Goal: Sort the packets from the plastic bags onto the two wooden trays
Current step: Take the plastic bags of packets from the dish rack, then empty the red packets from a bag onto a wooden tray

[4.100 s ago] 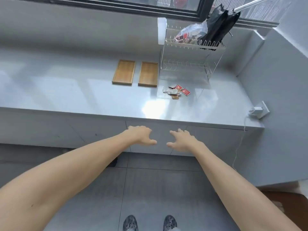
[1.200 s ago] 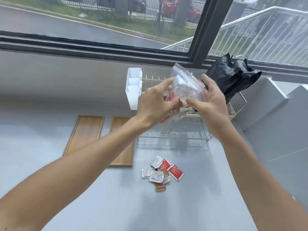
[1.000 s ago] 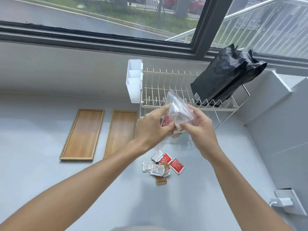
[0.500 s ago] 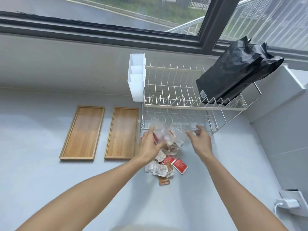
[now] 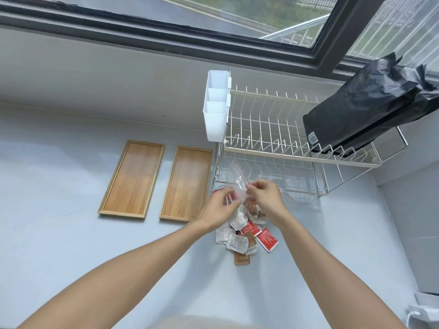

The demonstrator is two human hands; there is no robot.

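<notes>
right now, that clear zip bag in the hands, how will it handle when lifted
Probably floppy: the clear zip bag is crumpled thin film, pinched by the left hand and right hand. Likely light, with only small packets showing through. Its open mouth may spill them onto the packets below.

I see a clear red-zip bag (image 5: 238, 184) upended above a heap of white, red and brown packets (image 5: 245, 236) on the counter, with two bare oblong wooden trays, the left tray (image 5: 132, 179) and right tray (image 5: 187, 184), lying side by side just left of it.
</notes>
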